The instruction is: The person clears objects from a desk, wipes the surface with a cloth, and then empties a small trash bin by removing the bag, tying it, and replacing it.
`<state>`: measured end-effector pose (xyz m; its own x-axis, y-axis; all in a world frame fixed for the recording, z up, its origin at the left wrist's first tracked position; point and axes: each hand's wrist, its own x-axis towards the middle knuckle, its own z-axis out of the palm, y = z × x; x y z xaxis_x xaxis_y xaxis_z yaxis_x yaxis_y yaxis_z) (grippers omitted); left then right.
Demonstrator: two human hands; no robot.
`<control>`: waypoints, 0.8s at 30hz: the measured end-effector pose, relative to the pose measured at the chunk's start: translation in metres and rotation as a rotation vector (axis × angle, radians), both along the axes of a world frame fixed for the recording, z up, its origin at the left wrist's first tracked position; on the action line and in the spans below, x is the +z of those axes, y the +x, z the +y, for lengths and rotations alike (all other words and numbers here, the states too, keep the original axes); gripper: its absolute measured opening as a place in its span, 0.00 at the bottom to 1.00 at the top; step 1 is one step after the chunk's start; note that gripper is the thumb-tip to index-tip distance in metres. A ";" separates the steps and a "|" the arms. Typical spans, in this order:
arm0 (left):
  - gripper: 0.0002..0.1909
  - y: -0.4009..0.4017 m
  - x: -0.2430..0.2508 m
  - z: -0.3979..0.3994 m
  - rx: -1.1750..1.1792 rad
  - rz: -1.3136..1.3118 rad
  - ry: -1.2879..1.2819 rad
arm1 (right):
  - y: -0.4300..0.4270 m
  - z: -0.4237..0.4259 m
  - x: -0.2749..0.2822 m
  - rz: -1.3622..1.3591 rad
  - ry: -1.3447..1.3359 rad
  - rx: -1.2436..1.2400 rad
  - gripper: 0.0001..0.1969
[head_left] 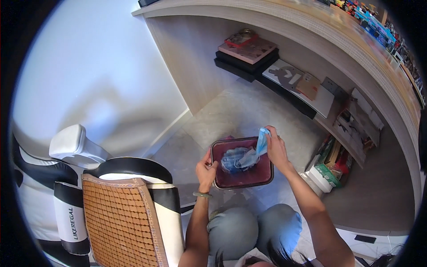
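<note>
A dark red rectangular bin (245, 182) with a dark rim is tilted so that its inside faces me, in front of my knees. My left hand (206, 170) grips its left rim, thumb over the edge. At the right rim, my right hand (276, 147) pinches a light blue disposable face mask (262, 142) between thumb and fingers. The mask hangs down into the bin. Below it lie a pale crumpled piece (248, 159), perhaps part of the same mask, and a bluish, see-through crumpled plastic (232, 160) against the bottom.
A white and black chair (166, 200) with a brown beaded seat mat (116, 217) stands at left. Ahead is a wooden desk (166, 50); boxes (247, 50) and papers sit on its low shelf. A white box with several items (325, 173) lies at right.
</note>
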<state>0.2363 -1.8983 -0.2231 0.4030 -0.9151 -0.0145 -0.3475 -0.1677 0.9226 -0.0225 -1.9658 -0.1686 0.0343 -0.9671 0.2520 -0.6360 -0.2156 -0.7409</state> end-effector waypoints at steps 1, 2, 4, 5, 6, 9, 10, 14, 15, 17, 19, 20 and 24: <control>0.30 -0.004 0.003 -0.001 -0.032 0.049 -0.047 | 0.006 0.000 0.005 -0.001 0.000 -0.006 0.13; 0.30 -0.010 0.006 -0.001 -0.039 0.048 -0.047 | 0.016 -0.001 0.010 0.018 -0.218 0.022 0.13; 0.29 -0.031 0.031 -0.001 -0.071 -0.054 -0.170 | 0.042 0.002 0.023 0.154 -0.458 0.154 0.13; 0.29 -0.028 0.033 -0.001 -0.074 -0.069 -0.179 | 0.063 0.006 0.034 0.255 -0.487 0.273 0.13; 0.30 -0.034 0.036 -0.002 -0.082 -0.054 -0.321 | 0.074 0.007 0.033 0.215 -0.535 0.308 0.14; 0.30 -0.029 0.047 0.003 -0.067 0.144 -0.364 | 0.063 -0.003 0.038 0.284 -0.658 0.298 0.17; 0.31 -0.032 0.055 0.004 -0.061 0.188 -0.386 | 0.050 -0.005 0.038 0.360 -0.678 0.210 0.18; 0.33 -0.037 0.068 0.000 -0.029 0.237 -0.544 | -0.010 -0.015 0.018 0.568 -0.577 -0.132 0.20; 0.34 -0.038 0.069 0.000 -0.024 0.241 -0.587 | -0.015 -0.010 0.015 0.572 -0.575 -0.134 0.20; 0.34 -0.038 0.077 0.003 0.075 0.212 -0.572 | -0.018 0.007 0.005 0.492 -0.486 -0.129 0.23; 0.33 -0.034 0.083 0.000 0.182 0.288 -0.670 | -0.010 0.029 0.013 0.442 -0.507 -0.112 0.27; 0.33 -0.030 0.083 0.003 0.162 0.272 -0.651 | -0.008 0.037 0.016 0.492 -0.491 -0.121 0.28; 0.33 -0.031 0.085 0.004 0.231 0.373 -0.709 | 0.011 0.067 0.014 0.548 -0.450 0.112 0.28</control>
